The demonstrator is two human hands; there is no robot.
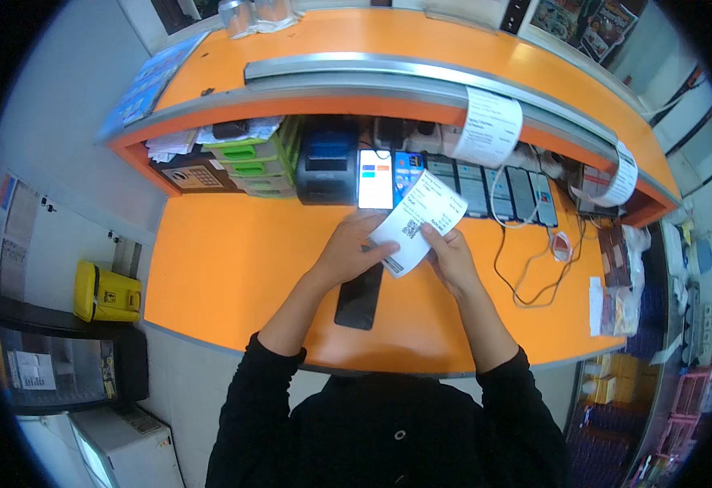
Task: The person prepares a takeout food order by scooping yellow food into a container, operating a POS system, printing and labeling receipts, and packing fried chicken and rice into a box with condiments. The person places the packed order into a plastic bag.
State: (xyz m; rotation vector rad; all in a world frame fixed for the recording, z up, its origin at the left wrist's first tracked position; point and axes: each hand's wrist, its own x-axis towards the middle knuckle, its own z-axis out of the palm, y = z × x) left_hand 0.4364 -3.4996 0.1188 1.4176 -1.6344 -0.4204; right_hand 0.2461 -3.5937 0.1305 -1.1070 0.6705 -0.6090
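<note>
A printed paper receipt (424, 213) with a square code is held tilted above the orange desk (222, 262). My left hand (356, 247) grips its lower left edge, thumb on top. On the paper's right side, my right hand (450, 253) pinches it with the thumb near the code. Below them a black smartphone (359, 299) lies on the desk, its upper end partly hidden by my left hand and the paper. Behind the receipt stand a phone with a lit white screen (375, 180) and a phone with a blue screen (407, 174), beside several other phones (502, 189).
Under the shelf are a black printer (328, 165), green drawers (252, 161) and a small safe (194, 177). Paper strips (490, 125) hang over the shelf edge. Cables (533, 299) loop across the desk's right side, near plastic-wrapped packs (624, 305). A yellow bin (106, 293) stands left.
</note>
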